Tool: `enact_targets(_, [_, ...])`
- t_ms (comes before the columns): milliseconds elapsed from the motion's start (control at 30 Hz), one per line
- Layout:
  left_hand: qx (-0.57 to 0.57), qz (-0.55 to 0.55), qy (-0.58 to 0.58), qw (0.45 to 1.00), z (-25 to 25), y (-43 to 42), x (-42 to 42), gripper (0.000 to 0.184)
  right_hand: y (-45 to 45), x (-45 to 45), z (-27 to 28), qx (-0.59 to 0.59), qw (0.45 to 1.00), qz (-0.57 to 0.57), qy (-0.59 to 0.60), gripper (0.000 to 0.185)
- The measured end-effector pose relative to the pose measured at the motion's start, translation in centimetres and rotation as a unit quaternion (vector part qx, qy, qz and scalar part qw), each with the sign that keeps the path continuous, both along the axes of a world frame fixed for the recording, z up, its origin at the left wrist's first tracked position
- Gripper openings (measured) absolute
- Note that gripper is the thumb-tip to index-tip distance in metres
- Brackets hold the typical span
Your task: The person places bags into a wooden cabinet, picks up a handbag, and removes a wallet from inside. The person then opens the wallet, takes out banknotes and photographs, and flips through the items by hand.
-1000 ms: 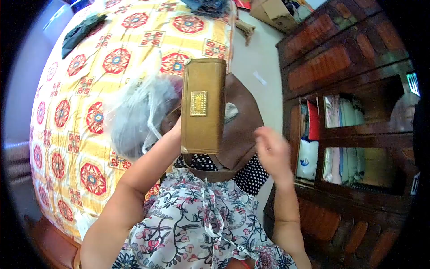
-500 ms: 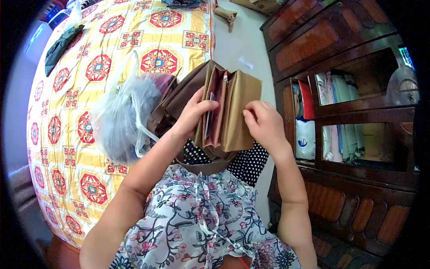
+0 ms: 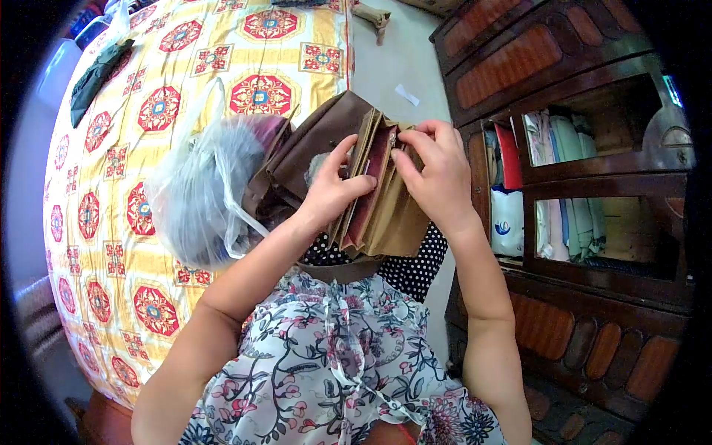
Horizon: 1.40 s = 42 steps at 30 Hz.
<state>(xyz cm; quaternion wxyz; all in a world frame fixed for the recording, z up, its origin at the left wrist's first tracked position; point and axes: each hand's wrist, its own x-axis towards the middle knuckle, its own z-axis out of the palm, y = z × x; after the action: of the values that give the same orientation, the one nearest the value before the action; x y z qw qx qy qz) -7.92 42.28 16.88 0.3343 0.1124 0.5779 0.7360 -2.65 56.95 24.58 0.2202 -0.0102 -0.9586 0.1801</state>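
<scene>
A gold-brown wallet (image 3: pixel 406 226) lies opened above my lap, its dark red lined compartments facing up. My left hand (image 3: pixel 330 194) grips its left side, the thumb inside a compartment and the fingers round the outer cover. At the upper end, my right hand (image 3: pixel 443 174) pinches the top of the middle section with thumb and forefinger, by what looks like a zip. Behind the wallet is a brown bag (image 3: pixel 330 130), with something grey and fuzzy (image 3: pixel 317 167) showing beside my left fingers. What the compartments hold is hard to make out.
A clear plastic bag (image 3: pixel 196 196) stuffed with things sits on the patterned bedspread (image 3: pixel 122 245) to the left. Dark folded cloth (image 3: pixel 100 81) lies farther back. On the right stands a wooden cabinet (image 3: pixel 552 322) with folded fabrics (image 3: pixel 575 226). A white paper scrap (image 3: pixel 406 95) is on the floor.
My right hand has moved from the wallet's right edge to the top of its middle section. My left fingers have shifted, and the compartments are spread differently.
</scene>
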Motion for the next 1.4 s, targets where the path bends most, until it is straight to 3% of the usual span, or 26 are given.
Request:
enact_targets(200, [-0.053, 0.004, 0.088, 0.995, 0.1, 0.2, 0.0, 0.074, -0.2, -0.4, -1.2, 0.015, 0.997, -0.019, 0.079, 0.016])
enact_targets(300, [-0.020, -0.012, -0.010, 1.000, 0.8, 0.5, -0.3, 0.068, -0.1, -0.7, -1.8, 0.023, 0.991, -0.003, 0.128, 0.012])
enact_targets(367, [-0.067, 0.031, 0.112, 0.991, -0.4, 0.9, -0.7, 0.068, -0.3, -0.5, -1.7, 0.029, 0.991, 0.004, 0.134, 0.010])
enact_targets(433, [-0.097, 0.051, 0.124, 0.986, -0.3, 0.9, -1.0, 0.072, -0.5, -0.1, -1.4, 0.086, 0.995, 0.005, 0.055, 0.010])
enact_targets(533, [-0.027, 0.068, 0.049, 0.996, 0.0, 0.9, -1.5, 0.071, -1.4, 1.7, -1.5, 0.135, 0.988, 0.057, -0.038, 0.012])
enact_targets(700, [-0.051, 0.059, 0.052, 0.996, -0.5, 1.4, -0.4, 0.070, -3.5, 3.0, -2.1, 0.098, 0.991, 0.052, -0.081, 0.012])
enact_targets(767, [0.004, 0.079, 0.025, 0.997, -0.9, 2.0, 0.1, 0.069, -4.2, 2.9, -2.5, 0.051, 0.997, 0.005, -0.065, 0.011])
enact_targets(867, [-0.042, 0.068, 0.064, 0.995, -1.2, 2.2, -0.3, 0.068, -3.8, 3.0, -2.3, 0.096, 0.992, -0.023, -0.078, 0.011])
enact_targets(900, [-0.019, 0.052, -0.032, 0.998, -0.9, 2.1, -0.7, 0.069, -3.1, 3.2, -2.1, 0.126, 0.986, -0.041, -0.103, 0.011])
enact_targets(933, [-0.008, 0.035, -0.034, 0.999, -0.6, 2.0, -1.4, 0.069, -1.6, 3.2, -2.1, 0.146, 0.982, -0.059, -0.100, 0.012])
enact_targets(1033, [0.008, -0.039, -0.048, 0.998, 0.2, 2.2, -2.8, 0.072, -0.4, 2.7, -1.3, 0.069, 0.989, -0.078, -0.108, 0.011])
enact_targets(1067, [0.045, -0.051, -0.100, 0.993, 0.0, 2.3, -3.1, 0.069, -0.5, 2.5, -1.3, 0.073, 0.988, -0.078, -0.108, 0.011])
enact_targets(1133, [0.087, -0.058, -0.148, 0.983, 0.6, 2.5, -3.4, 0.067, -0.4, 1.7, -1.3, -0.024, 0.997, -0.064, -0.028, 0.008])
enact_targets(1233, [0.086, -0.077, -0.207, 0.971, 1.2, 2.2, -2.6, 0.057, -0.5, 1.5, -1.3, -0.052, 0.999, -0.017, -0.002, 0.005])
enact_targets(1300, [0.095, -0.067, -0.226, 0.967, 0.8, 2.4, -2.3, 0.050, -0.1, 0.9, -1.5, -0.022, 0.999, 0.016, 0.039, 0.005])
enact_targets(1400, [0.082, -0.062, -0.207, 0.973, 0.4, 2.9, -2.2, 0.054, 0.3, 0.9, -1.6, 0.051, 0.994, 0.082, 0.046, 0.007])
